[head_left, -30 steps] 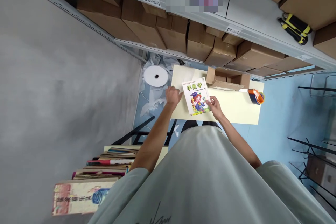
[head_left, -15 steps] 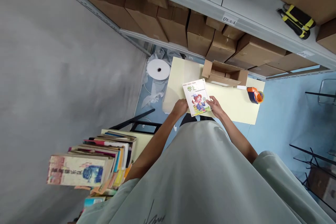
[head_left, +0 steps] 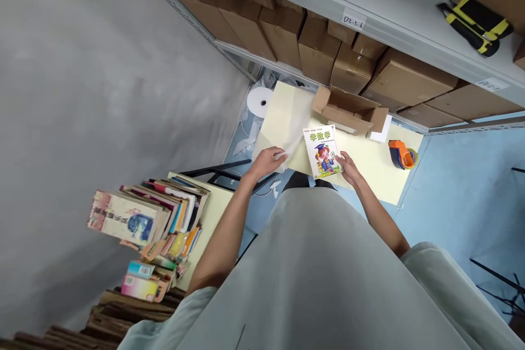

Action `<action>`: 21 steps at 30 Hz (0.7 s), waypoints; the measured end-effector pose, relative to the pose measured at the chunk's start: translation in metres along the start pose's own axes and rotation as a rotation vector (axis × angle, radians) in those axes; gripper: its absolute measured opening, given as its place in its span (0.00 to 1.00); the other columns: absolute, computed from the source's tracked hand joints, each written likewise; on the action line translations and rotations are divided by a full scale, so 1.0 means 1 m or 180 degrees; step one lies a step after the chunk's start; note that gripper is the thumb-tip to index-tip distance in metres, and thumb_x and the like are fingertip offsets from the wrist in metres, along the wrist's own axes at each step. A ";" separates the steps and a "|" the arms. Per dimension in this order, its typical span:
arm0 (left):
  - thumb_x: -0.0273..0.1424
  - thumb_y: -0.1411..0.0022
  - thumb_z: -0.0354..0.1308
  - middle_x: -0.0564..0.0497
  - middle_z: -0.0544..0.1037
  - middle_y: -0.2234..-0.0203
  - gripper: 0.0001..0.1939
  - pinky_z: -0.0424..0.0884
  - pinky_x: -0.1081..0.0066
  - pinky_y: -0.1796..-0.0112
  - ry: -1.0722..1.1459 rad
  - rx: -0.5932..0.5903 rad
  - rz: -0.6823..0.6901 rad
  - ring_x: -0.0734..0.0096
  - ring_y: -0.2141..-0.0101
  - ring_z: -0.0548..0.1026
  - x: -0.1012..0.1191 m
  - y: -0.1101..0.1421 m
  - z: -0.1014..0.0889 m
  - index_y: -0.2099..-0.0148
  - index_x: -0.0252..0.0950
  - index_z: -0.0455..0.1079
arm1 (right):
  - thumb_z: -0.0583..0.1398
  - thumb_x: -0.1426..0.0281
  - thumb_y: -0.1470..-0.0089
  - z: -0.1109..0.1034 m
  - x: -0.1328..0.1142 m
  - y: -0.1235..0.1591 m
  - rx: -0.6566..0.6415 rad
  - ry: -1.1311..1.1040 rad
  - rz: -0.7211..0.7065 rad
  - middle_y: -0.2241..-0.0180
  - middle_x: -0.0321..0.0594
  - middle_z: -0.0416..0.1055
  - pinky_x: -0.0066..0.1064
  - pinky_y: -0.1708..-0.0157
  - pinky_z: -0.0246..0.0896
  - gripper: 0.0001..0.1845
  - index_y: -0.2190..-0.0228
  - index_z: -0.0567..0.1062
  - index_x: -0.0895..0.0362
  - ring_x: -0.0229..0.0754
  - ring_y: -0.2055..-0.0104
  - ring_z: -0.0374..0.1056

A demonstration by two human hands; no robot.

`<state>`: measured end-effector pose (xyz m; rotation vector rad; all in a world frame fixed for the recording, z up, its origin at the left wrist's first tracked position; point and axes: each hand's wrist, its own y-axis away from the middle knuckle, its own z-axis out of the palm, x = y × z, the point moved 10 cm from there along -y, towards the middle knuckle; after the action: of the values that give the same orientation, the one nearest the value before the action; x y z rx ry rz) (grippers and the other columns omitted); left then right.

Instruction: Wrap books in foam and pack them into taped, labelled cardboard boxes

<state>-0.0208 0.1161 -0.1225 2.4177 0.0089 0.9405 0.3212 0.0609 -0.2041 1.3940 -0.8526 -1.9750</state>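
My right hand grips the lower right edge of a children's math book, whose white cover shows a cartoon child in a blue graduation cap. The book is tilted slightly above the front part of a pale yellow table. Off to the left, my left hand is closed on the near edge of a thin translucent plastic sheet, which lies across the table; whether it is a bag is not clear. Behind the book stands an open cardboard box. An orange and blue tape dispenser sits at the table's right.
Shelves with brown cartons rise behind the table. A yellow and black cutter lies on the upper shelf. A white roll is beside the table's left edge. Stacked books stand on a side table at my left.
My left hand has left the book and moved left to the plastic sheet. The book, in my right hand, now shows its full title. The camera view has shifted somewhat.
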 end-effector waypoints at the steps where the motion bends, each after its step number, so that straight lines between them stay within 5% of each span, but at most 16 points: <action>1: 0.41 0.32 0.59 0.47 0.88 0.58 0.15 0.77 0.66 0.53 0.0101 0.0166 -0.0043 0.58 0.57 0.83 -0.003 0.002 -0.011 0.55 0.38 0.82 | 0.83 0.48 0.64 -0.003 0.001 -0.002 -0.0003 0.0025 -0.0017 0.59 0.39 0.86 0.39 0.61 0.78 0.39 0.61 0.70 0.47 0.51 0.58 0.82; 5: 0.39 0.37 0.60 0.51 0.81 0.66 0.12 0.76 0.68 0.59 0.0397 0.0966 -0.0482 0.63 0.64 0.78 -0.022 0.013 -0.054 0.56 0.37 0.76 | 0.80 0.46 0.62 -0.018 0.004 -0.011 0.0287 0.0280 -0.0273 0.62 0.37 0.84 0.39 0.60 0.77 0.37 0.61 0.67 0.47 0.49 0.61 0.80; 9: 0.35 0.40 0.59 0.51 0.81 0.64 0.16 0.78 0.67 0.58 0.0699 0.0950 -0.0285 0.63 0.63 0.79 -0.022 0.009 -0.066 0.50 0.38 0.75 | 0.75 0.46 0.57 -0.021 0.009 -0.020 0.0644 0.0472 -0.0497 0.59 0.36 0.84 0.39 0.58 0.76 0.33 0.62 0.64 0.46 0.47 0.60 0.79; 14: 0.27 0.46 0.60 0.46 0.87 0.57 0.36 0.79 0.62 0.49 -0.0119 0.0389 -0.0006 0.53 0.54 0.84 -0.017 -0.005 -0.055 0.33 0.38 0.74 | 0.67 0.47 0.48 -0.017 0.013 -0.018 0.1120 0.0886 -0.0776 0.56 0.40 0.81 0.43 0.52 0.78 0.26 0.59 0.62 0.46 0.50 0.53 0.78; 18: 0.28 0.45 0.62 0.42 0.89 0.52 0.31 0.80 0.61 0.50 -0.0552 -0.0213 0.0018 0.45 0.49 0.86 -0.019 -0.005 -0.027 0.37 0.38 0.79 | 0.66 0.50 0.46 -0.017 0.005 0.003 0.1856 0.1272 -0.0978 0.47 0.51 0.78 0.54 0.36 0.71 0.25 0.53 0.65 0.48 0.57 0.38 0.73; 21: 0.29 0.42 0.63 0.42 0.89 0.51 0.28 0.80 0.60 0.51 -0.0625 -0.0473 0.0218 0.42 0.48 0.86 -0.007 0.007 -0.008 0.39 0.40 0.80 | 0.68 0.49 0.44 0.023 -0.011 0.005 0.1793 0.1324 -0.1305 0.39 0.61 0.74 0.56 0.30 0.66 0.30 0.48 0.69 0.52 0.60 0.31 0.68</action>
<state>-0.0323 0.1123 -0.1187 2.3731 -0.2094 0.7029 0.3027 0.0698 -0.1875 2.3647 -1.0247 -1.6664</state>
